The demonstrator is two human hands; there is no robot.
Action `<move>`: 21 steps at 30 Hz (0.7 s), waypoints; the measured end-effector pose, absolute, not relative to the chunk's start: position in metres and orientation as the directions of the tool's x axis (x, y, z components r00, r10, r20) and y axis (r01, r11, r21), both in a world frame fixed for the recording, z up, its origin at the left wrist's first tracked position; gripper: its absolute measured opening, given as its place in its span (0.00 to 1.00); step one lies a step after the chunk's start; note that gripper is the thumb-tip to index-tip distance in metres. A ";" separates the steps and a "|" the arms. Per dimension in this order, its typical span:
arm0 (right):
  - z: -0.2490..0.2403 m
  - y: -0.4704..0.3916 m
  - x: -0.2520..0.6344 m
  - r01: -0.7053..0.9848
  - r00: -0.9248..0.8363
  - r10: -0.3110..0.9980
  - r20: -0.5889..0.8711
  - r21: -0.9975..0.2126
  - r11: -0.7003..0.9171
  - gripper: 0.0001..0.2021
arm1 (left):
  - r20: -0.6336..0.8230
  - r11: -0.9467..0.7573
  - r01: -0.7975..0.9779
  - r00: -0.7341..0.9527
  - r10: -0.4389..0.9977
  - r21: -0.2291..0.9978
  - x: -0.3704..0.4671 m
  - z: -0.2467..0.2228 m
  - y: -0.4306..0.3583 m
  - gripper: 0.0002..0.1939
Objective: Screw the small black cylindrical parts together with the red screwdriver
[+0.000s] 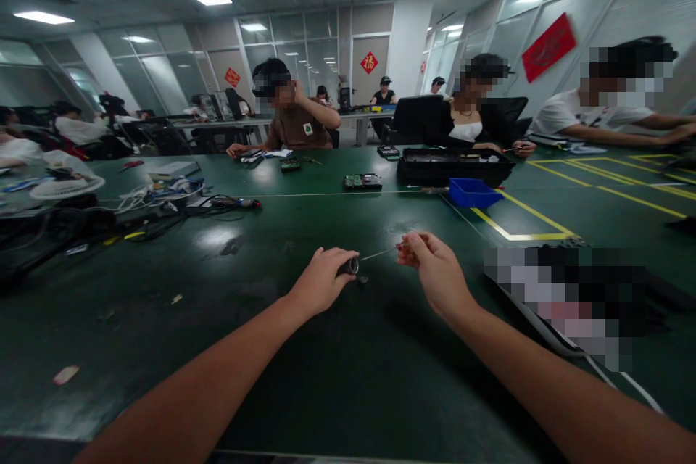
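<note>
My left hand (318, 281) is closed around a small dark cylinder with a shiny ring at its open end (353, 266), which faces right. My right hand (439, 272) pinches a thin, straight metal rod (378, 254) between thumb and fingers. The rod points left, its tip close to the cylinder's ringed end; whether they touch I cannot tell. Part of the rod's held end is hidden by my fingers. Just below the cylinder, a small dark piece (363, 280) shows against the green table (348, 377).
A blue bin (474, 193) and long black tray (455, 168) stand across the table. Circuit-board parts (362, 182) lie left of them. Tangled cables (163, 196) fill the left side; a partly blurred flat object (536, 322) lies right. Co-workers sit opposite.
</note>
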State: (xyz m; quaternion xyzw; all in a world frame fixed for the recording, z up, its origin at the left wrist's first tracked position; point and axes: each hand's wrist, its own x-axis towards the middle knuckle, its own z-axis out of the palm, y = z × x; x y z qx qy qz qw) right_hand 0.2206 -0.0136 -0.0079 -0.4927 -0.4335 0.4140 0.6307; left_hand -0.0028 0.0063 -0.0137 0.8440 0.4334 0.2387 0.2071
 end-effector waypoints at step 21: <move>0.005 -0.031 0.217 0.071 0.312 0.841 0.442 -0.894 0.443 0.11 | 0.027 -0.603 0.742 0.624 0.781 0.294 0.023 -0.001 0.027 0.17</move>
